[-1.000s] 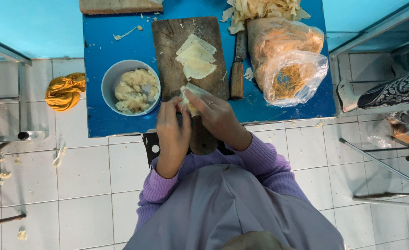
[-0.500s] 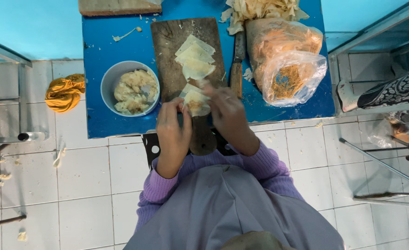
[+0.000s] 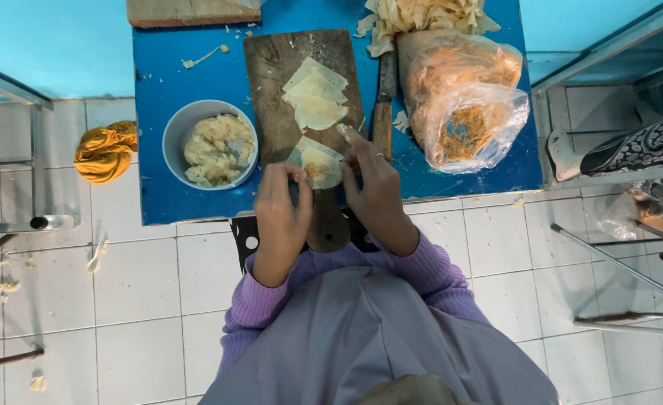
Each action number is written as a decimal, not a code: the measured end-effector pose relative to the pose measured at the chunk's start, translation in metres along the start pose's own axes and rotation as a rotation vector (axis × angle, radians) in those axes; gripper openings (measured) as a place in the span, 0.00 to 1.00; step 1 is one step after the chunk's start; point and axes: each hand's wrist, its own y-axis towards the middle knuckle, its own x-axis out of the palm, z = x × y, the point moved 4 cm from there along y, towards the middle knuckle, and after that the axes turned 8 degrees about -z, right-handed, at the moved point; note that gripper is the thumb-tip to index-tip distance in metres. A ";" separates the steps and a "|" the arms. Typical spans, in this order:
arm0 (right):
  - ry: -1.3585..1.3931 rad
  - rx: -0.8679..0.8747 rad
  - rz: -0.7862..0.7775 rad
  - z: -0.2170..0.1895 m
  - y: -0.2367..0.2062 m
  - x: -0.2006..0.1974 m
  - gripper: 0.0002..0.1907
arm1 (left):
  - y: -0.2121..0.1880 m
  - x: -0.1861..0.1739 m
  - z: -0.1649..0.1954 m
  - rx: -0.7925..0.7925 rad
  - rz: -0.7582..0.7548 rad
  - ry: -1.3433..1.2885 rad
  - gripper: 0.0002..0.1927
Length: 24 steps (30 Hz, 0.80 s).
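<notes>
A pale dough wrapper [image 3: 318,162] with a dab of filling lies on the near end of a dark wooden cutting board [image 3: 271,97]. My left hand [image 3: 281,211] pinches its left edge, and my right hand [image 3: 374,184] holds its right edge with a finger stretched out. A small stack of more wrappers [image 3: 314,94] rests farther up the board. Left of the board stands a white bowl [image 3: 175,131] of yellowish mashed filling [image 3: 213,148].
A knife [image 3: 383,105] with a wooden handle lies right of the board on the blue table [image 3: 189,71]. Beyond are a clear plastic bag [image 3: 466,97] of orange crumbs, a heap of wrappers [image 3: 421,15] and a wooden block [image 3: 185,11]. An orange cloth [image 3: 106,150] lies on the tiled floor. Another person's patterned sleeve [image 3: 631,146] shows at right.
The wrapper went from being held up in my fingers to lying flatter on the board. My right hand shifted a little right and extended a finger.
</notes>
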 end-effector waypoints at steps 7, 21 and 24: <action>0.197 0.002 0.026 0.001 -0.002 0.006 0.37 | 0.004 -0.001 0.003 0.039 -0.062 -0.044 0.05; -0.070 -0.288 -0.074 -0.021 -0.004 0.019 0.26 | 0.004 0.001 -0.002 0.048 -0.118 -0.017 0.10; 0.013 -0.303 -0.136 -0.022 -0.002 0.007 0.27 | 0.004 -0.001 -0.002 0.042 -0.141 -0.015 0.08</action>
